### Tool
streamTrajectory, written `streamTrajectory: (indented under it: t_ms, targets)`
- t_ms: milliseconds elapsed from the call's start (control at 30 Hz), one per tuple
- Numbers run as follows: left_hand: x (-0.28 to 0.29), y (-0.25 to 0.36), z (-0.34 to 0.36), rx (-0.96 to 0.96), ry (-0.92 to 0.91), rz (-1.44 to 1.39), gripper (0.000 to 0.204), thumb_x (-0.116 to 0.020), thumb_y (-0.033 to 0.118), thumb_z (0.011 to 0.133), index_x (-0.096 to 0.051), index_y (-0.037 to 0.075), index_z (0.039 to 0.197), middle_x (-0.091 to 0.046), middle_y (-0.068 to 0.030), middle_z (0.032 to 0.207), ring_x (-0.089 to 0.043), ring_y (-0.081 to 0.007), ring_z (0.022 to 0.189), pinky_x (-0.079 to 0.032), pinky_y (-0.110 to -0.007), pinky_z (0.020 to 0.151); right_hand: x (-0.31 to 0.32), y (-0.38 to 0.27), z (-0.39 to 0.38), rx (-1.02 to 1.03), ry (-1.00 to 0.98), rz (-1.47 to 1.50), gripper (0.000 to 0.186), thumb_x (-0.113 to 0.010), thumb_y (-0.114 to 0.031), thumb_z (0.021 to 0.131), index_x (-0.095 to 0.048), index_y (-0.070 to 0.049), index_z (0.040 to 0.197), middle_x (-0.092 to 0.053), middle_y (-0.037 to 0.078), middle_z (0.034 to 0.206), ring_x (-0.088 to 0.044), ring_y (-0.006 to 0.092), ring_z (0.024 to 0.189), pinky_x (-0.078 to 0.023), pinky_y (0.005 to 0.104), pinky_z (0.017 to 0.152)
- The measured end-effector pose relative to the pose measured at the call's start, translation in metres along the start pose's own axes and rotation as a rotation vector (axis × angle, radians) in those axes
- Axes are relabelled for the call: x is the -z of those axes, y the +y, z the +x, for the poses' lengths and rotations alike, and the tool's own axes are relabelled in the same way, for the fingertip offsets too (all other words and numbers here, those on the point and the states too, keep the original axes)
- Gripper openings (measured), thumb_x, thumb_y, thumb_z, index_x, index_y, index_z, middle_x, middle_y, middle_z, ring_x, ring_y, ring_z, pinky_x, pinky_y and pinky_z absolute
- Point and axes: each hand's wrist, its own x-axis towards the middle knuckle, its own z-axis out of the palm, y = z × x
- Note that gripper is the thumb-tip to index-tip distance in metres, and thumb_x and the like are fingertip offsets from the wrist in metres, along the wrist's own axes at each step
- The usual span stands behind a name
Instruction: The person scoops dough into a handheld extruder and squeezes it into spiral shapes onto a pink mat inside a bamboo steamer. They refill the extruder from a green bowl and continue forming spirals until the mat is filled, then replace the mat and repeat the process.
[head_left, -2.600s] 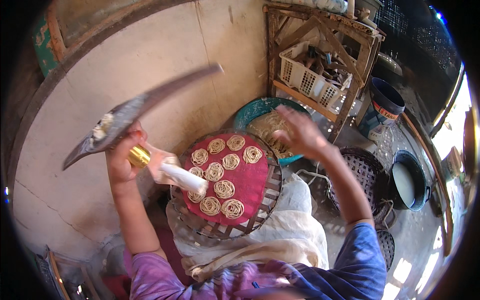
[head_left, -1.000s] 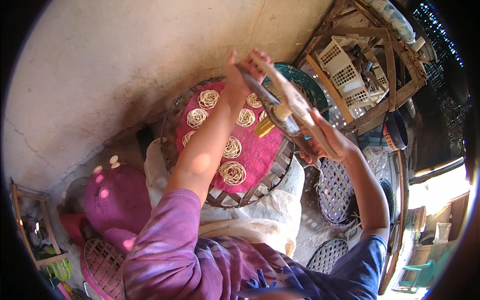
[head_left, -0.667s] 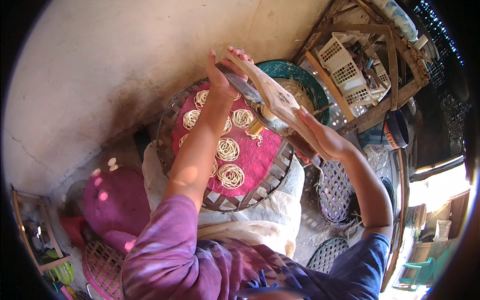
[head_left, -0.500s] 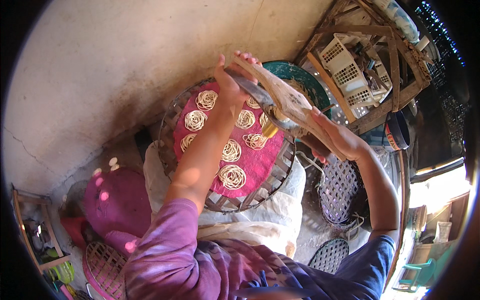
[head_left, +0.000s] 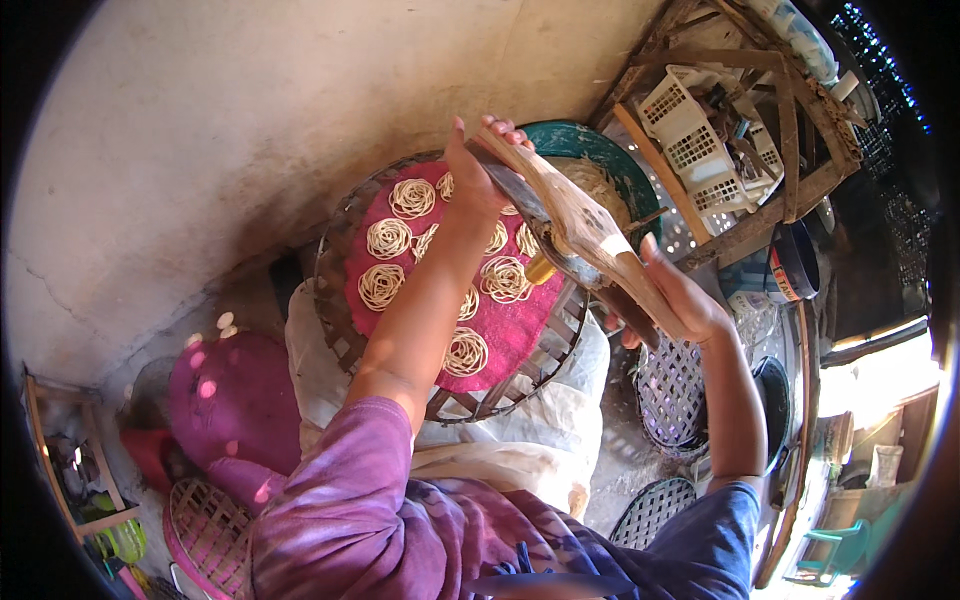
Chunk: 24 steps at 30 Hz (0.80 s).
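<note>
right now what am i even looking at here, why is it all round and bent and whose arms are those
This is a view from a wide fisheye camera worn on a person's head, looking down at their own hands. That lens makes the picture round and bends straight edges near the rim. No machine is involved; the arms come in from the bottom and belong to the wearer.

The left hand and the right hand each grip one end of a long wooden press with a brass-coloured cylinder under its middle. It is held above a round woven bamboo tray covered by a pink cloth. On the cloth lie small coils of pale noodle strands.

Behind the tray sits a teal basin, and to the right a wooden rack holds white plastic baskets.
</note>
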Motion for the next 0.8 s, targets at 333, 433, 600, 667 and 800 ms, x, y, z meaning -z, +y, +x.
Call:
streamTrajectory:
  t_ms: [333, 433, 600, 667, 800]
  targets:
    - [0.014, 0.017, 0.000, -0.117, -0.021, -0.167, 0.037, -0.035, 0.047, 0.097, -0.052, 0.016, 0.084, -0.052, 0.0021, 0.074, -0.053, -0.0176, 0.072, -0.043, -0.038, 0.076, -0.013, 0.089, 0.111, 0.148, -0.399, 0.647, 0.060, -0.038, -0.054, 0.095, -0.041, -0.007, 0.132, -0.057, 0.014, 0.082, -0.049, 0.0110, 0.041, -0.044, 0.0225, 0.039]
    - [0.023, 0.021, 0.002, -0.161, -0.058, -0.195, 0.037, -0.037, 0.047, 0.096, -0.053, 0.016, 0.085, -0.053, 0.0022, 0.075, -0.054, -0.0175, 0.072, -0.044, -0.038, 0.076, -0.007, 0.084, 0.118, 0.087, -0.441, 0.648, 0.055, -0.036, -0.049, 0.098, -0.040, -0.006, 0.133, -0.058, 0.010, 0.078, -0.045, 0.0083, 0.040, -0.038, 0.0201, 0.037]
    - [0.018, 0.043, 0.013, -0.337, -0.061, 0.013, 0.037, -0.039, 0.049, 0.095, -0.054, 0.017, 0.085, -0.055, 0.0032, 0.076, -0.054, -0.0163, 0.072, -0.044, -0.037, 0.076, -0.014, 0.042, 0.109, 0.024, -0.290, 0.364, 0.054, -0.029, -0.040, 0.100, -0.042, -0.002, 0.136, -0.056, 0.008, 0.069, -0.043, 0.0099, 0.038, -0.038, 0.0237, 0.038]
    - [0.004, 0.057, 0.015, -0.274, -0.118, -0.068, 0.037, -0.040, 0.050, 0.095, -0.054, 0.018, 0.084, -0.055, 0.0041, 0.075, -0.055, -0.0157, 0.072, -0.044, -0.037, 0.075, -0.026, 0.030, 0.110, 0.015, -0.218, 0.103, 0.044, -0.033, -0.028, 0.099, -0.049, -0.009, 0.135, -0.059, 0.012, 0.073, -0.056, 0.0191, 0.050, -0.047, 0.0338, 0.051]
    - [-0.035, 0.080, 0.008, -0.206, -0.334, 0.039, 0.024, -0.047, 0.032, 0.095, -0.058, 0.018, 0.079, -0.058, 0.0075, 0.075, -0.059, -0.0129, 0.075, -0.046, -0.034, 0.078, -0.052, 0.032, 0.119, 0.308, 0.181, -1.282, 0.050, -0.050, -0.014, 0.090, -0.049, -0.030, 0.137, -0.058, 0.017, 0.122, -0.058, 0.0348, 0.109, -0.045, 0.0430, 0.093]
